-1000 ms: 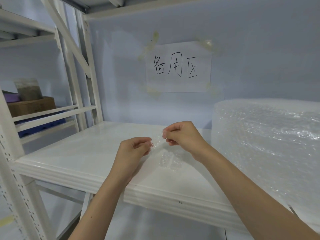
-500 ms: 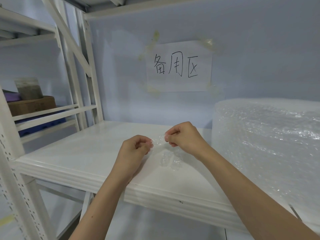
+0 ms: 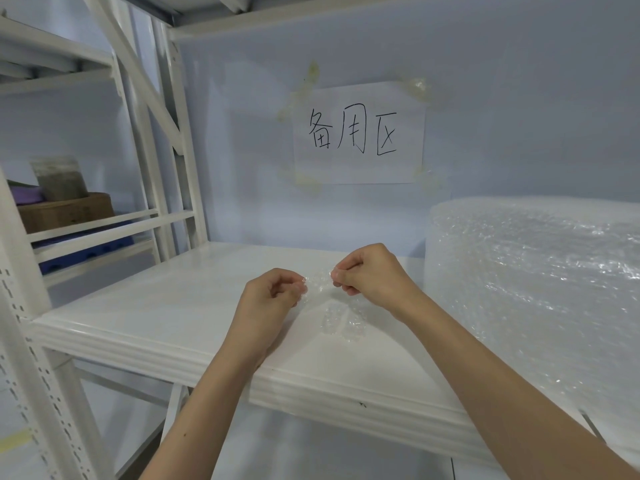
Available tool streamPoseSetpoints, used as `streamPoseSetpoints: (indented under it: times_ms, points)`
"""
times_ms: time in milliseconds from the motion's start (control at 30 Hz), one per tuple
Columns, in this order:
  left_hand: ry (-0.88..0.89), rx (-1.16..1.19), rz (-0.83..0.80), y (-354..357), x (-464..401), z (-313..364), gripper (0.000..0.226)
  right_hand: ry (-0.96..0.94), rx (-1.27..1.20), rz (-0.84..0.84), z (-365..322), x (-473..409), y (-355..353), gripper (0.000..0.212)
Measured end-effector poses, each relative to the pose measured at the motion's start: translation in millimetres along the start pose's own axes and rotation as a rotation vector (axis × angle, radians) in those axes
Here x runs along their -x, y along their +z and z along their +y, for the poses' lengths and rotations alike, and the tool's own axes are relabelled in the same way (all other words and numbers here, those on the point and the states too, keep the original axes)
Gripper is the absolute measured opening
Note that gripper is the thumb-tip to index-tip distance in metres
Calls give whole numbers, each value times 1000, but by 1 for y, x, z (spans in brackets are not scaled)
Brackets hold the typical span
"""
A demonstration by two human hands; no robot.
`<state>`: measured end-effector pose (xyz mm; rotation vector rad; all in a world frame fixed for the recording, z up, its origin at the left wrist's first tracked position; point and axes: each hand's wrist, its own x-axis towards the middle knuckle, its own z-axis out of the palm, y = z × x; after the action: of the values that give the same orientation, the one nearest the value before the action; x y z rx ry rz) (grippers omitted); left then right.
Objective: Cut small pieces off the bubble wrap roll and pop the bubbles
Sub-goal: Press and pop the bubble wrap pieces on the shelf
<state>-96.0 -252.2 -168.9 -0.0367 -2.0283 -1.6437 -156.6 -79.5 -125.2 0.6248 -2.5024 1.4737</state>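
A small clear bubble wrap piece [image 3: 320, 284] is stretched between both hands above the white shelf [image 3: 173, 313]. My left hand [image 3: 270, 296] pinches its left edge with curled fingers. My right hand [image 3: 370, 275] pinches its right edge between thumb and forefinger. A second small bubble wrap piece [image 3: 343, 322] lies on the shelf just below and in front of the hands. The big bubble wrap roll [image 3: 533, 289] stands on the shelf at the right, close to my right forearm.
A taped paper sign [image 3: 358, 133] hangs on the back wall. White rack uprights [image 3: 180, 140] rise at the left. The neighbouring shelf holds a cardboard box [image 3: 65, 211] and a jar [image 3: 60, 178]. The shelf's front edge [image 3: 311, 386] runs under my forearms.
The hands have stayed over the same spot; the right hand shifted slightly along the held piece and the grip pinches changed a little. The roll and the lying piece have not moved.
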Motion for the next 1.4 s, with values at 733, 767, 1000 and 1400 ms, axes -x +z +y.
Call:
streamPoseSetpoints:
  times_ms: [733,767,1000,1400]
  points:
    - [-75,63,-14,1,0,2,11,82,-214,-108,2,0,0,11]
    - [-83,63,-16,1,0,2,10,87,-251,-93,3,0,0,9]
    - [-124,44,-2,0,-2,0,8,150,-393,-73,-1,-11,6,17]
    - [-134,-100,115,2,-3,0,13,132,6,-156,3,-28,25,13]
